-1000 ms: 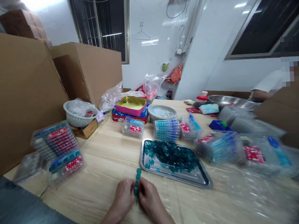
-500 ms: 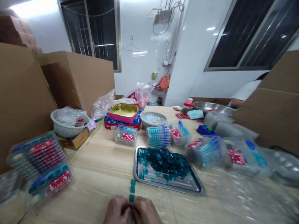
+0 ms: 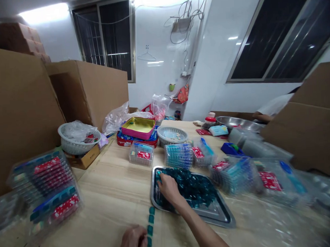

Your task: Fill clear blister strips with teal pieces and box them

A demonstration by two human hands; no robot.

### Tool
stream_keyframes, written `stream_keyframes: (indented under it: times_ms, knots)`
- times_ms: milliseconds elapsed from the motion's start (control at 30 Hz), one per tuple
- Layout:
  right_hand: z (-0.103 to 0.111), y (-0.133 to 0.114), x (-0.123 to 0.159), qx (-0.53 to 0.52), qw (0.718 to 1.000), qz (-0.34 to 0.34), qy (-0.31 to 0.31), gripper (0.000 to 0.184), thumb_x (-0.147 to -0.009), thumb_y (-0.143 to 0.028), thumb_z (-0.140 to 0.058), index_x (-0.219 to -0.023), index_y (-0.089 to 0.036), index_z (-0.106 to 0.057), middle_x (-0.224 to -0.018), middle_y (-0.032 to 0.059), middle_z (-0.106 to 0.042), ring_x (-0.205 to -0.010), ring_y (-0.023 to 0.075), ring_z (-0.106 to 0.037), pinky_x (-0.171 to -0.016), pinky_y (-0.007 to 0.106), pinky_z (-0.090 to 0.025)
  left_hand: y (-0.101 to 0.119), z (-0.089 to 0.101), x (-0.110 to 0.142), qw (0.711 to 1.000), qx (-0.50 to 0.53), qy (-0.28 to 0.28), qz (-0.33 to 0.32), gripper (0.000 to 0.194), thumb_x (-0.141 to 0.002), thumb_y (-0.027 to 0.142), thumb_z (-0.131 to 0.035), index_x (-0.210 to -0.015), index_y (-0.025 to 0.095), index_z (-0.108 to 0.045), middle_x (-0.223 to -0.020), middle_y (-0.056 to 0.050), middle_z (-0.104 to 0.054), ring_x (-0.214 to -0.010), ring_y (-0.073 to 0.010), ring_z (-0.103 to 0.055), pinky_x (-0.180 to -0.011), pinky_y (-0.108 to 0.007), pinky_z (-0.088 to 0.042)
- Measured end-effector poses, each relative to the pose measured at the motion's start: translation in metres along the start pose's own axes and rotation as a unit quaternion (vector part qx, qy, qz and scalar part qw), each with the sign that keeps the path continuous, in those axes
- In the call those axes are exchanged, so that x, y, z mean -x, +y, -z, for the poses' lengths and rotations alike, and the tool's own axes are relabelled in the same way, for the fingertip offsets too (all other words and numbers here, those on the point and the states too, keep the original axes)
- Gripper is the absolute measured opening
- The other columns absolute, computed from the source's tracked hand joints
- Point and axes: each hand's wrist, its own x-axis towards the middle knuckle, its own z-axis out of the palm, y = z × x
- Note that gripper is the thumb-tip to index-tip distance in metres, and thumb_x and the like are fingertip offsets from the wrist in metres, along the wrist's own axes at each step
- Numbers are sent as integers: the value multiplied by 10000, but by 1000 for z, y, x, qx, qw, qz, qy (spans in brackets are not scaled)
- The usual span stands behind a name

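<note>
A short row of teal cubes (image 3: 150, 224) lies on the wooden table near its front edge. My left hand (image 3: 133, 241) rests at the near end of the row, fingers curled against the nearest cube. My right hand (image 3: 169, 189) reaches forward into the metal tray (image 3: 222, 216), its fingers bent down into the pile of dark teal cubes (image 3: 195, 186) at the tray's left side. What the fingers grip is hidden.
Stacks of clear plastic packs stand at left (image 3: 44, 187) and right (image 3: 232, 173). Behind the tray are more packs (image 3: 178, 155), a white basket (image 3: 78, 140), a pink tin (image 3: 138, 126) and large cardboard boxes (image 3: 89, 88). Another person's arm (image 3: 263, 117) shows at far right.
My right hand left the row of cubes and moved forward into the tray's pile. My left hand stayed by the row's near end. The view tilted slightly.
</note>
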Motion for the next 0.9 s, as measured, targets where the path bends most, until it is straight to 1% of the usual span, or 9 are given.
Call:
stream_keyframes:
  times_ms: [167,333,400,433,533,567,633,767,900]
  knots:
    - [-12,0,-16,-30,999,-40,-4,137,-738,-72,-500,-756,-123,-625,-851,169,-671,-886,280,-617,-727,328,-401,11,3,-1,999,25,1,35,112,-713,282,-596,-717,196,-668,-616,-33,-622,-586,-168,-556,-565,-237,-400]
    - [-4,1,13,-151,988,-16,-40,104,-709,-124,-547,-785,-155,-612,-755,51,-672,-720,179,-629,-643,264,-442,30,15,-6,994,46,77,60,134,-735,266,-571,-674,167,-637,-629,-38,-614,-594,-161,-562,-553,-229,-405]
    - [-4,-2,37,-279,956,-11,-95,91,-699,-185,-590,-786,-156,-595,-662,15,-649,-582,145,-605,-524,233,-432,41,20,-10,988,94,95,77,124,-722,263,-583,-730,159,-649,-708,-55,-647,-659,-175,-590,-581,-234,-433]
    - [-6,-4,50,-367,921,-15,-128,123,-681,-220,-625,-780,-157,-588,-627,2,-635,-535,135,-587,-472,220,-413,46,21,-12,984,129,94,85,136,-706,257,-597,-772,153,-656,-762,-68,-663,-701,-184,-602,-601,-239,-448]
    - [-14,-10,87,-590,780,-40,-207,269,-583,-300,-745,-743,-159,-579,-579,-14,-613,-484,116,-558,-413,194,-377,59,21,-17,961,250,67,101,225,-628,207,-649,-841,135,-655,-830,-82,-680,-774,-200,-615,-665,-261,-475]
    - [-16,-13,97,-618,753,-48,-219,304,-552,-310,-773,-730,-158,-579,-571,-16,-612,-481,111,-556,-418,192,-384,62,21,-17,952,282,59,106,224,-599,184,-662,-817,130,-652,-792,-71,-677,-751,-191,-611,-667,-262,-473]
    - [-18,-16,111,-642,727,-60,-234,337,-520,-310,-801,-715,-156,-573,-564,-16,-616,-483,109,-561,-439,198,-413,66,22,-14,936,327,54,124,212,-547,142,-679,-754,124,-642,-695,-36,-649,-675,-158,-586,-638,-248,-459]
    - [-13,-24,124,-662,701,-73,-254,333,-511,-260,-797,-695,-167,-536,-582,-26,-616,-497,104,-559,-463,205,-447,69,28,-3,900,407,13,153,241,-470,84,-689,-700,117,-624,-617,11,-596,-589,-97,-519,-580,-206,-412]
    - [-9,-30,131,-644,716,-73,-262,280,-543,-248,-749,-669,-174,-510,-528,-41,-588,-452,88,-523,-444,193,-428,68,33,4,892,420,-15,167,215,-481,108,-676,-678,124,-591,-574,32,-552,-525,-74,-472,-497,-184,-350]
